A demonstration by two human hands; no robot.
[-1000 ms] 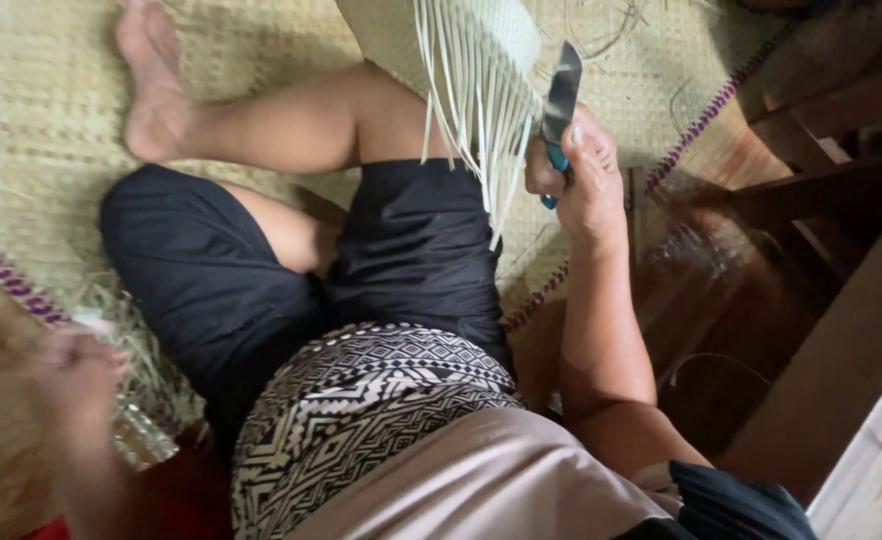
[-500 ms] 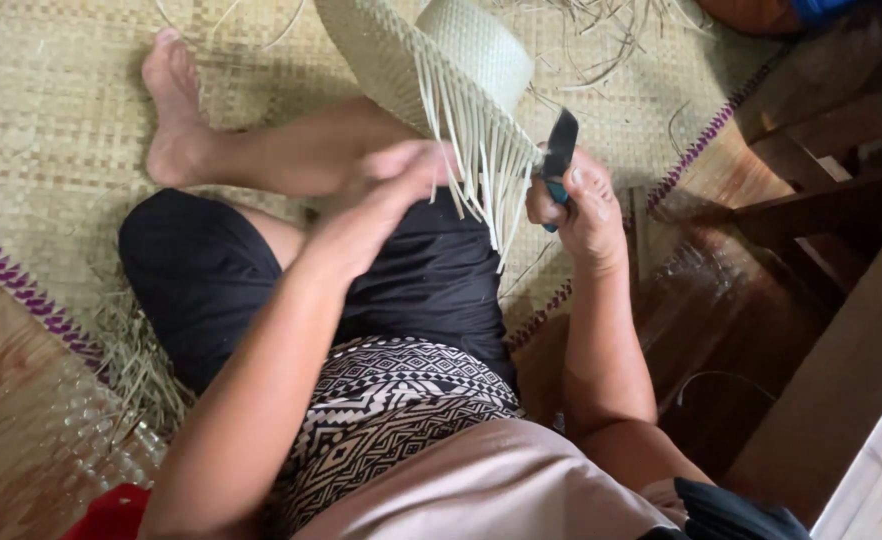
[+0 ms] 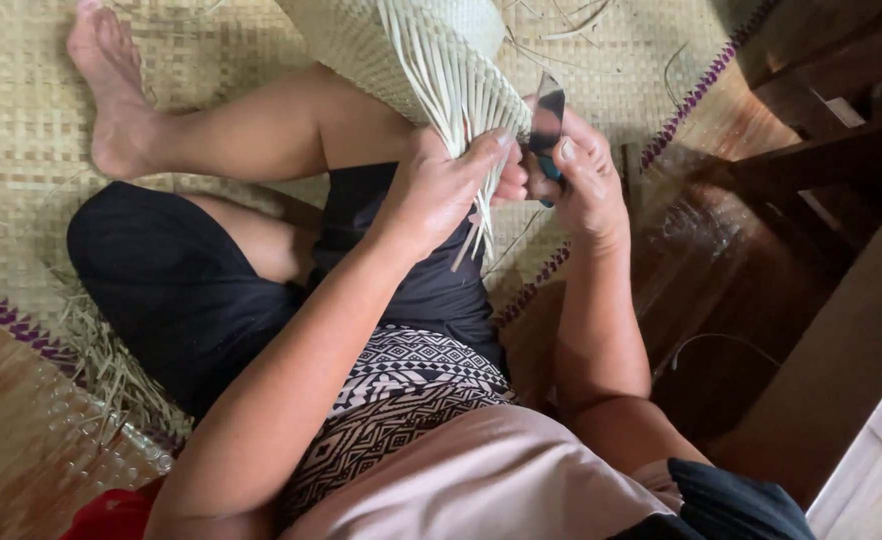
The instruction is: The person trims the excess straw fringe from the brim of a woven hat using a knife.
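Note:
I sit on a woven straw mat (image 3: 21,110) with my legs folded, in black shorts. A pale green woven piece (image 3: 361,35) rests over my knee, its loose strips (image 3: 451,95) hanging toward me. My left hand (image 3: 441,185) pinches a bunch of those strips between thumb and fingers. Right beside it, my right hand (image 3: 586,175) grips a small knife (image 3: 548,120) with a dark blade pointing up and a blue handle. The blade stands close to the gathered strips.
Loose straw cuttings (image 3: 111,365) lie by my left thigh. A purple woven border (image 3: 691,95) edges the mat. Dark wooden furniture (image 3: 821,150) stands at the right on a shiny brown floor (image 3: 701,270). A red object (image 3: 111,515) shows at the bottom left.
My left hand came up from the lower left and took hold of the hanging strips. The right hand with the knife closed in on them, and the view shifted closer.

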